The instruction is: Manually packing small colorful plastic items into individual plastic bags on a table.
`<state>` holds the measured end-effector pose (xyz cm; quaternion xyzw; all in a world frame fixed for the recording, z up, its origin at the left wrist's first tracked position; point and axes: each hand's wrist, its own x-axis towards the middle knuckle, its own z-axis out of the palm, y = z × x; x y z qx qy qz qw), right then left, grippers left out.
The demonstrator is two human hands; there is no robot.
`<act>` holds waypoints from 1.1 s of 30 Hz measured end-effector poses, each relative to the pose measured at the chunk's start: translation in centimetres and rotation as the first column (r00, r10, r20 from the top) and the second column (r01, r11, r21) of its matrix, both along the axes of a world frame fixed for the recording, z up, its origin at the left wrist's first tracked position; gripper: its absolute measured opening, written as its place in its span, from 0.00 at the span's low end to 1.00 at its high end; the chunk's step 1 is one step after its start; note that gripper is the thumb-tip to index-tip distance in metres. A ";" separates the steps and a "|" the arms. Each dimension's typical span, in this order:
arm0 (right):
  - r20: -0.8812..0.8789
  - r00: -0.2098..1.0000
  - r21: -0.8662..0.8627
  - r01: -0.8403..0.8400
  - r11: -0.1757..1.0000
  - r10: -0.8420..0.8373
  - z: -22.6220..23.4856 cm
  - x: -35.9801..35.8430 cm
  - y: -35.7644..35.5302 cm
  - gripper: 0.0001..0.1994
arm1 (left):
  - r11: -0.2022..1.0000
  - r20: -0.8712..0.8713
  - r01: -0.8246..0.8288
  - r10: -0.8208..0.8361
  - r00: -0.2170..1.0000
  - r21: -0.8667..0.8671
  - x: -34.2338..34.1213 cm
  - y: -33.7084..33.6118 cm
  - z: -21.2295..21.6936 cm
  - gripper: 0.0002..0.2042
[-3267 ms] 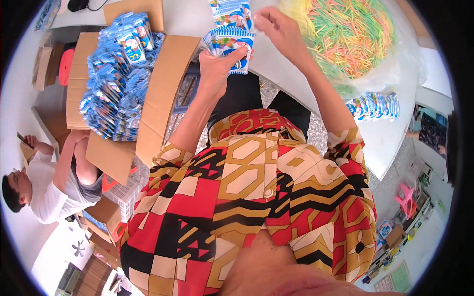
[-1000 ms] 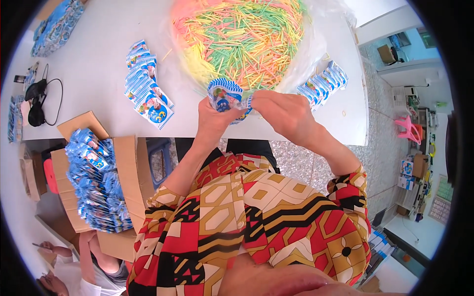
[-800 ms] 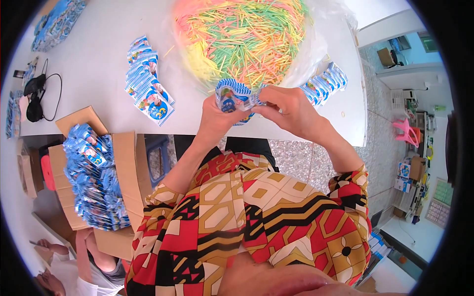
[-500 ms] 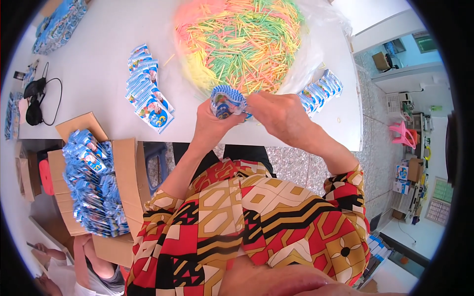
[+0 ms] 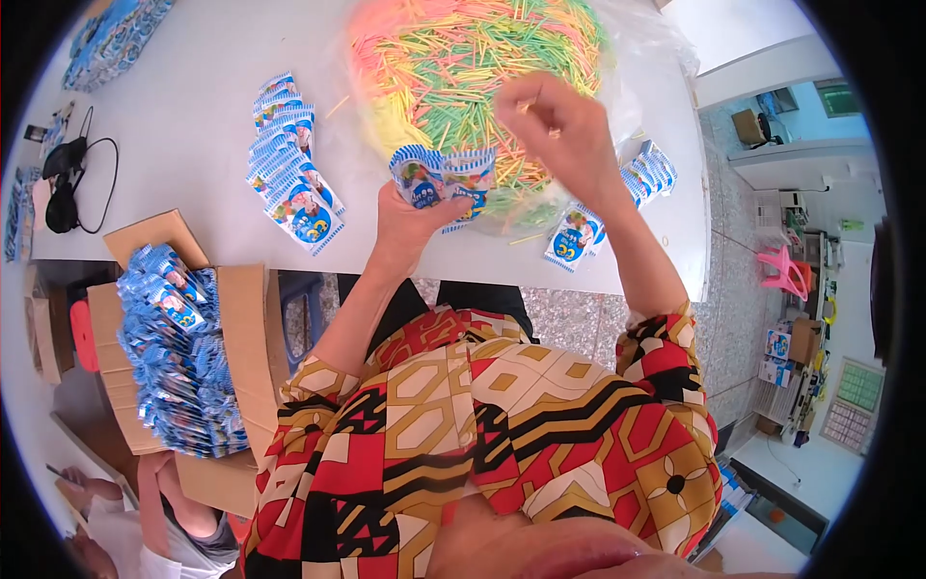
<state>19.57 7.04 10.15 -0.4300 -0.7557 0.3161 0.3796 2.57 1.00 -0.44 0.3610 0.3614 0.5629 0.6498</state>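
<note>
My left hand (image 5: 407, 224) grips small blue-and-white printed packets (image 5: 417, 177) in front of the heap, with at least two showing side by side and the thumb across them. My right hand (image 5: 567, 135) is raised over the heap of thin pink, yellow and green sticks (image 5: 463, 96), its fingers curled in. Small yellowish spots show at those fingers; whether they are rings or stick ends I cannot tell. The sticks lie in a spread clear plastic bag (image 5: 632, 48). Right of the heap, a row of similar packets (image 5: 576, 236) lies partly under my right forearm.
An overlapping row of packets (image 5: 304, 217) lies left on the white table (image 5: 212, 145). An open cardboard box (image 5: 249, 338) full of packets stands below the table's left edge. Black corded objects (image 5: 66, 183) lie far left. A person's arm (image 5: 154, 497) shows at lower left.
My right hand has left the packets in my left hand and risen over the sticks. The held packets now face up more openly. More of the right-hand packet row shows.
</note>
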 end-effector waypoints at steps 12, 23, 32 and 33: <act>0.447 0.884 0.412 -0.064 0.909 -0.141 -12.0 3.2 16.4 0.06 | 0.994 -0.026 -0.066 0.064 0.998 -0.085 -1.9 -0.9 1.4 0.17; 0.776 0.629 0.183 -0.286 0.941 0.041 -11.6 3.8 16.8 0.14 | 0.996 -0.034 -0.052 0.049 0.998 -0.075 -1.8 -1.1 1.7 0.18; 0.833 0.551 0.126 -0.292 0.948 0.059 -10.6 2.1 15.8 0.09 | 0.997 -0.001 -0.026 0.026 1.000 -0.075 -1.4 -1.8 2.3 0.18; 0.831 0.553 0.126 -0.289 0.949 0.059 -10.9 1.9 15.8 0.09 | 0.997 -0.005 -0.023 0.023 1.000 -0.077 -1.3 -1.8 2.2 0.18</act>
